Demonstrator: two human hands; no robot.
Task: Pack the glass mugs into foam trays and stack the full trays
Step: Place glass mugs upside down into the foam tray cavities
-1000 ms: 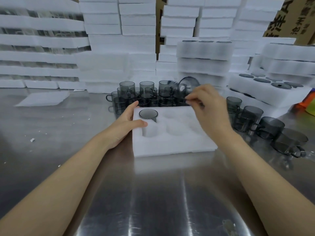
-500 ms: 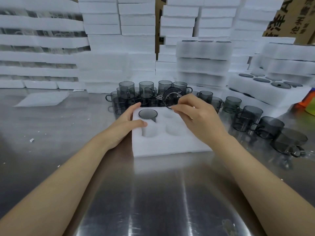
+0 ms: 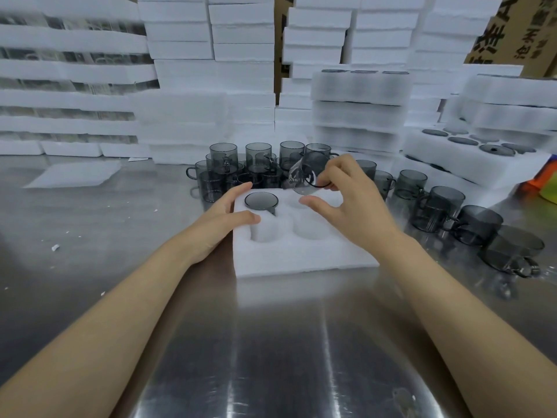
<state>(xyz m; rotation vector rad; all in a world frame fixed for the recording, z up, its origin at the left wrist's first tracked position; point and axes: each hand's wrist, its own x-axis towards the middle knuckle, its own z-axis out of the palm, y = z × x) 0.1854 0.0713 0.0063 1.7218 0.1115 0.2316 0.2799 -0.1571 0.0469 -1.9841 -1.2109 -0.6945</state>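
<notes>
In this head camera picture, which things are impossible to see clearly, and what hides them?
- Head view: the foam tray's right side is behind the right hand; pocket count unclear.
- Head view: the grip on the held mug is blurred; fingers cover its handle.
- Head view: the cardboard box print is cut by the top edge.
- Head view: the orange object is cut by the right edge.

You face a polished steel bench (image 3: pixel 90 267) streaked with bright reflected light; behind it, brown cardboard cartons (image 3: pixel 512 31) with dark printed characters rise at upper right.
</notes>
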